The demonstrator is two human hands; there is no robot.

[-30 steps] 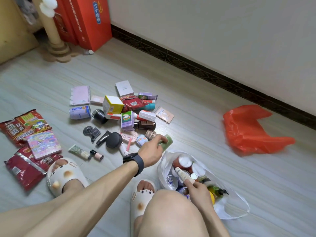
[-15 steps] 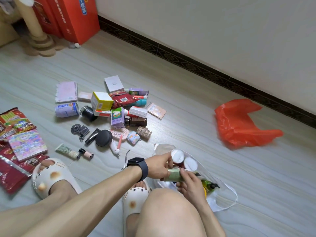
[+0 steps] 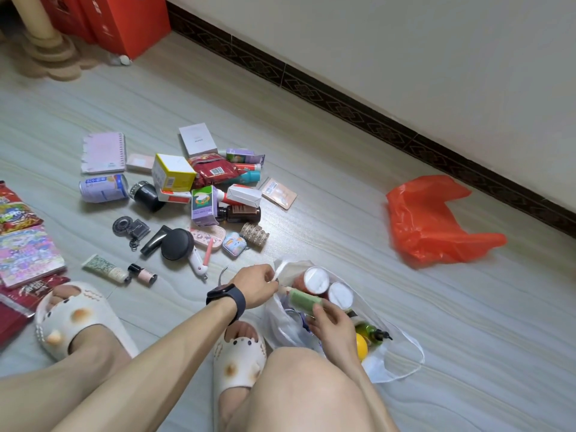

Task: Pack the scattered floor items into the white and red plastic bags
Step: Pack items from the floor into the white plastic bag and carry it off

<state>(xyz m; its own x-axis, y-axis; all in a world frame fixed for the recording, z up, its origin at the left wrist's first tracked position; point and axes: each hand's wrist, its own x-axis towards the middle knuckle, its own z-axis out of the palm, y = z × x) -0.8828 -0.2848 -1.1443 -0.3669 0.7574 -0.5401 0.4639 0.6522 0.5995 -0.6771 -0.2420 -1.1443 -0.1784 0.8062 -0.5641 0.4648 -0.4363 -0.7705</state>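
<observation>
Just over white bag [image 3: 276,321], green tube [image 3: 304,300] gripped by right hand [image 3: 332,321]; rim pinched by left hand [image 3: 255,285]

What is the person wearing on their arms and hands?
Both arms are bare, with no sleeves showing. The left wrist, just behind the left hand, has a black smartwatch on a dark strap. The right hand and its wrist wear nothing that I can see.

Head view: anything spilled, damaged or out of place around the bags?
No spill or damage shows. The red plastic bag lies crumpled by the wall, away from everything else. The purple drink can lies on its side. The left hand pinches the white plastic bag while the right hand holds a pale green tube over it.
</observation>
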